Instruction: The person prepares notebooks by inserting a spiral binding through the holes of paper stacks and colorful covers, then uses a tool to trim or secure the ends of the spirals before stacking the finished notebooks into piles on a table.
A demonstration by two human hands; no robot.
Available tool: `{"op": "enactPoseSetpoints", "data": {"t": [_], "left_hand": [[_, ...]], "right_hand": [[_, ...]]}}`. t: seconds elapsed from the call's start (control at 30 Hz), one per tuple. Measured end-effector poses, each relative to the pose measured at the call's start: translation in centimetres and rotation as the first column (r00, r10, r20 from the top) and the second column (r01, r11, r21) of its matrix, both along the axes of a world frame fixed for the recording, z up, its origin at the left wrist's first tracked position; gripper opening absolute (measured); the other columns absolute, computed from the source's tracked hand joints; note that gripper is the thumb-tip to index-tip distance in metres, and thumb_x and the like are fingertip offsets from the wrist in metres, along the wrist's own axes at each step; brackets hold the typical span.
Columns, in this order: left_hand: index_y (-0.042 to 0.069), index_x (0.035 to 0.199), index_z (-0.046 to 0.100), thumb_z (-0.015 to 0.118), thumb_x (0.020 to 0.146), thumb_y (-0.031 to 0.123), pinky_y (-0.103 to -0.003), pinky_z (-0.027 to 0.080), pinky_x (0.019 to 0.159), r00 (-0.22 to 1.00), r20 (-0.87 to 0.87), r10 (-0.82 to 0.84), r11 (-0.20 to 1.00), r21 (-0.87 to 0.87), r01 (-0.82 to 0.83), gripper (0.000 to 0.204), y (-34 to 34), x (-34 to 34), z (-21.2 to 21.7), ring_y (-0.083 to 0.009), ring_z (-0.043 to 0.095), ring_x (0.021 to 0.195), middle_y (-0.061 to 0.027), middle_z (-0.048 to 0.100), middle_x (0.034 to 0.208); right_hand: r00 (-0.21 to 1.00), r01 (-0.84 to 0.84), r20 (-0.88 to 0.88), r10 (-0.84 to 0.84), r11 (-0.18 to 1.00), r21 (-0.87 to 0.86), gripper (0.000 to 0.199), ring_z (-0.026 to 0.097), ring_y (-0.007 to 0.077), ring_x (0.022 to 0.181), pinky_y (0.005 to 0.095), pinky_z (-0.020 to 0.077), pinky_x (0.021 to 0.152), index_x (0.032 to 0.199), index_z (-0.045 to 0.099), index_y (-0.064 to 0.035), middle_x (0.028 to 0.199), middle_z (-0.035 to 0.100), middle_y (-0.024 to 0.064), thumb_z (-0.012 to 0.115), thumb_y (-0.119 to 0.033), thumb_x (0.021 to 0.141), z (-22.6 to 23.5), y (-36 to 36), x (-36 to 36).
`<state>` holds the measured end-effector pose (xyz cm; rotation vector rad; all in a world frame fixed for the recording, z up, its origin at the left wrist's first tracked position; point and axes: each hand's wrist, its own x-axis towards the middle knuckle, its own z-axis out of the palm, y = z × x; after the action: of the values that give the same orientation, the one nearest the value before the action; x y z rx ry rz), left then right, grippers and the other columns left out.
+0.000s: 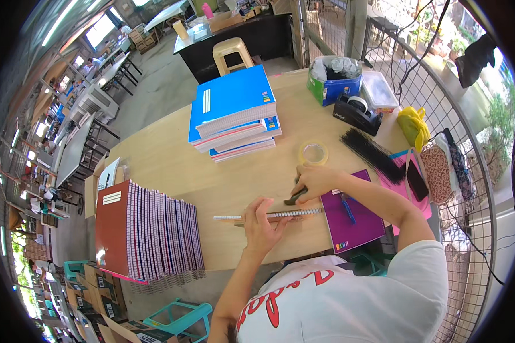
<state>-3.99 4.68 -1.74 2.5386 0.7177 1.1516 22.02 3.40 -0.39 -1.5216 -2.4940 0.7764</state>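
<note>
In front of me a notebook (229, 217) is held up on its edge, its bound side facing up with a row of coil loops along it. My left hand (262, 226) is closed around it near the middle, thumb and fingers on either side. My right hand (317, 183) grips a small dark green hand tool (296, 197) just above the notebook's right half; its exact kind is partly hidden by the fingers. Beyond that hand lies a roll of clear tape (313, 153). Under my right forearm is a purple notebook (355, 234) with blue-handled pliers (348, 210) on top.
A long row of spiral notebooks with a brown front cover (112, 231) stands at the left. Blue notebooks (234, 94) are stacked at the back. To the right are black plastic coils (375, 154), a tape dispenser (357, 113), a yellow bundle (413, 128) and a wire-mesh fence (469, 131).
</note>
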Motion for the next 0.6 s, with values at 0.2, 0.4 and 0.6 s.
{"op": "enactPoseSetpoints", "data": {"t": [0.2, 0.4, 0.6], "left_hand": [[0.004, 0.129, 0.044, 0.092, 0.068, 0.028, -0.047, 0.045, 0.091, 0.998, 0.066, -0.003, 1.0, 0.022, 0.002, 0.081, 0.2, 0.1, -0.4, -0.038, 0.054, 0.11, -0.0204, 0.053, 0.124], [0.009, 0.12, 0.052, 0.091, 0.067, 0.038, -0.048, 0.038, 0.097, 0.99, 0.042, 0.137, 0.99, 0.024, -0.138, 0.072, 0.5, -1.5, 0.5, -0.0337, 0.052, 0.112, -0.0152, 0.055, 0.12], [0.017, 0.09, 0.059, 0.087, 0.065, 0.047, -0.048, 0.03, 0.098, 0.913, -0.222, 0.342, 0.939, 0.053, -0.339, 0.048, 2.9, -5.4, 0.6, -0.024, 0.05, 0.103, 0.0013, 0.06, 0.097]], "right_hand": [[0.996, -0.081, -0.036, 0.077, 0.989, -0.126, 0.052, 0.064, 0.027, 0.093, 0.0394, 0.0487, 0.086, 0.111, 0.074, -0.0019, 0.098, 0.073, 0.0131, 0.066, -0.048, 0.086, 1.3, 1.1, -1.0], [0.996, -0.042, -0.084, 0.025, 0.976, -0.212, 0.047, 0.058, 0.0298, 0.109, 0.0348, 0.0437, 0.096, 0.12, 0.073, -0.0088, 0.12, 0.06, 0.0189, 0.067, -0.042, 0.087, 0.8, 2.5, -1.4], [0.882, -0.159, -0.465, 0.079, 0.978, -0.136, 0.046, 0.056, 0.0304, 0.112, 0.0378, 0.044, 0.096, 0.121, 0.073, -0.0118, 0.118, 0.06, 0.0187, 0.07, -0.042, 0.086, 0.1, 2.5, -3.3]]}}
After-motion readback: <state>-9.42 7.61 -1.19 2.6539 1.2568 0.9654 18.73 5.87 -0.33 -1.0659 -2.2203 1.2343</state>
